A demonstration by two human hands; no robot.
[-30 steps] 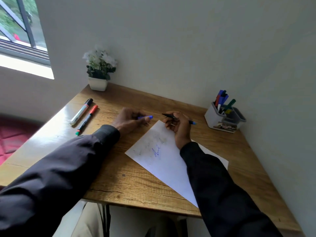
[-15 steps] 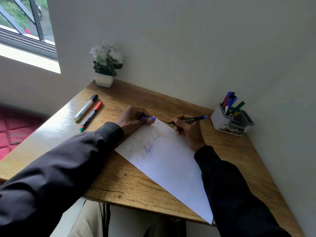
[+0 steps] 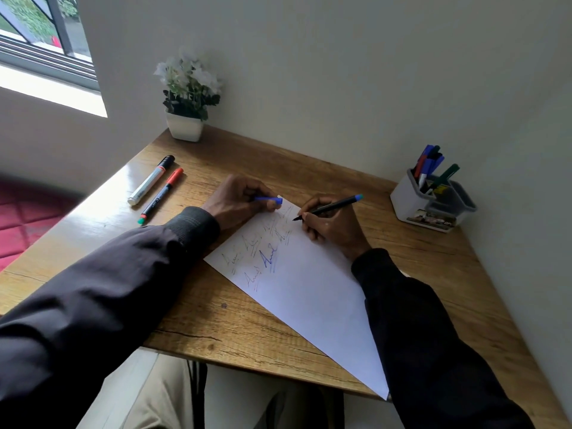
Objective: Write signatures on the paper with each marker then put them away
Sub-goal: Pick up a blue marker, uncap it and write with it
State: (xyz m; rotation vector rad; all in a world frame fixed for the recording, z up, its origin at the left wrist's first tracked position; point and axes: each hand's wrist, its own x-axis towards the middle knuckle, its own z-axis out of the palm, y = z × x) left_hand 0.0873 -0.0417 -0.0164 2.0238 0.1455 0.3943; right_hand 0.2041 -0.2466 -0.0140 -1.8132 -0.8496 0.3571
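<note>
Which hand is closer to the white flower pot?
Left. The left hand, pinching the blue cap, sits in front of the flower pot, slightly to its right. The right hand, gripping the marker, is farther right, toward the marker holder.

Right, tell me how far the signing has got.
Done: several signatures in different colours sit on the paper. In hand: the right hand holds a black marker, tip at the paper's far edge; the left hand pinches a blue cap. Left: this signature, capping, then the holder. A white marker and a red-capped marker lie on the table; whether used, I cannot tell.
</note>
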